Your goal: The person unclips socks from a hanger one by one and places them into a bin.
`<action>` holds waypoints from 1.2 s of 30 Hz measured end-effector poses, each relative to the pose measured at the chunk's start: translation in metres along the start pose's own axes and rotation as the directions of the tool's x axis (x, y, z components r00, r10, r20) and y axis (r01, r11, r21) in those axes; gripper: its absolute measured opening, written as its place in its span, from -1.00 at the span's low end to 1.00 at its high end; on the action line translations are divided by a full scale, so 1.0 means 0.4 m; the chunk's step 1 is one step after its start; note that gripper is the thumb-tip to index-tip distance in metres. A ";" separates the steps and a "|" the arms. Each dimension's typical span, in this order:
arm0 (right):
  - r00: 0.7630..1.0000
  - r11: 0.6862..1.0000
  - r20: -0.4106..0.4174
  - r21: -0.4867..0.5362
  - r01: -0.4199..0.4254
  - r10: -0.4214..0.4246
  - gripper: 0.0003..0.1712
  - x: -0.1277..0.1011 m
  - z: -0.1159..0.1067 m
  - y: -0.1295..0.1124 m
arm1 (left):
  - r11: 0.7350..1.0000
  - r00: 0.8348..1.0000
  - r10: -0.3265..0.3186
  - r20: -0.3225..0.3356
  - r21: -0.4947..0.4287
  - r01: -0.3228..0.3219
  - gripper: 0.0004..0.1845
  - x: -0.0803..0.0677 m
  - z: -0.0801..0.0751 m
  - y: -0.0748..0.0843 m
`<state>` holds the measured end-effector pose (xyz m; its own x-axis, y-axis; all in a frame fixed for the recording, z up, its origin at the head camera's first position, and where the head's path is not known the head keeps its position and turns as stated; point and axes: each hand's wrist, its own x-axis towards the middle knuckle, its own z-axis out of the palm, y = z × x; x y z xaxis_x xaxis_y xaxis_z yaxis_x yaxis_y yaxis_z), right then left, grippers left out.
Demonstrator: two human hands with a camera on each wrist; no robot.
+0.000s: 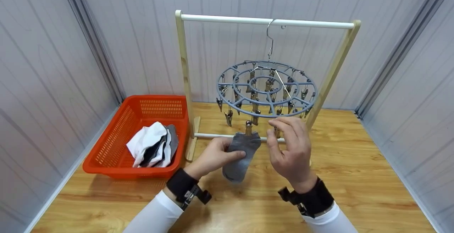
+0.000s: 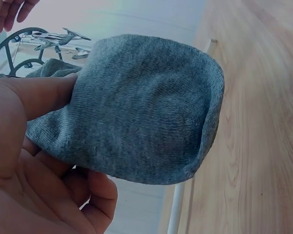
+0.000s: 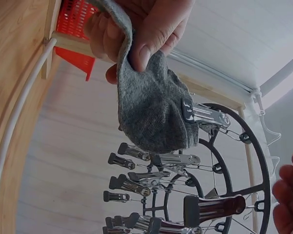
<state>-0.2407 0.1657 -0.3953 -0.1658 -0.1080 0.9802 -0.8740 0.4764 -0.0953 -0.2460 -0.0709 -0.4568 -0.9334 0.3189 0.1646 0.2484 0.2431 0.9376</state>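
Note:
A grey sock (image 1: 237, 167) hangs by its cuff from a metal clip (image 3: 210, 116) on the round clip hanger (image 1: 262, 115). My left hand (image 1: 217, 156) pinches the sock between thumb and fingers, and its toe end juts free of them in the left wrist view. Beside the sock, my right hand (image 1: 291, 151) is raised below the hanger's front rim, thumb and index finger apart, holding nothing. Its fingertips show at the right edge of the right wrist view, apart from the sock. Other clips, one of them brown (image 3: 217, 208), dangle from the hanger.
An orange basket (image 1: 131, 170) stands at the left with crumpled white, grey and black fabric pieces (image 1: 149, 140) inside. The hanger hooks over the white top bar (image 1: 227, 19) of a wooden stand (image 1: 185, 70). Pale panel walls enclose the wooden tabletop (image 1: 354, 176).

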 end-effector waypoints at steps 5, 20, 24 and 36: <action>0.986 0.998 0.153 -0.021 -0.056 0.058 -0.79 -0.018 0.006 0.009 | 1.000 1.000 0.009 0.002 0.013 -0.009 -0.80 -0.002 0.002 0.007; 0.640 0.696 0.517 0.112 -0.709 0.568 -0.42 -0.049 0.033 0.005 | 0.999 0.997 0.039 0.063 0.024 -0.040 -0.79 -0.015 0.014 0.035; 0.553 0.512 0.571 0.251 -0.821 0.607 -0.47 -0.041 0.035 0.007 | 0.999 0.996 0.042 0.081 0.028 -0.045 -0.79 -0.015 0.018 0.036; 0.520 0.405 0.591 0.328 -0.854 0.617 -0.70 -0.031 0.032 0.012 | 0.998 0.996 0.042 0.080 0.038 -0.046 -0.77 -0.016 0.012 0.038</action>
<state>-0.2488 0.1580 -0.4100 -0.8953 -0.2783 0.3480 -0.3620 -0.0011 -0.9322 -0.2351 -0.0648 -0.4452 -0.8984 0.4010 0.1793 0.3003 0.2627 0.9170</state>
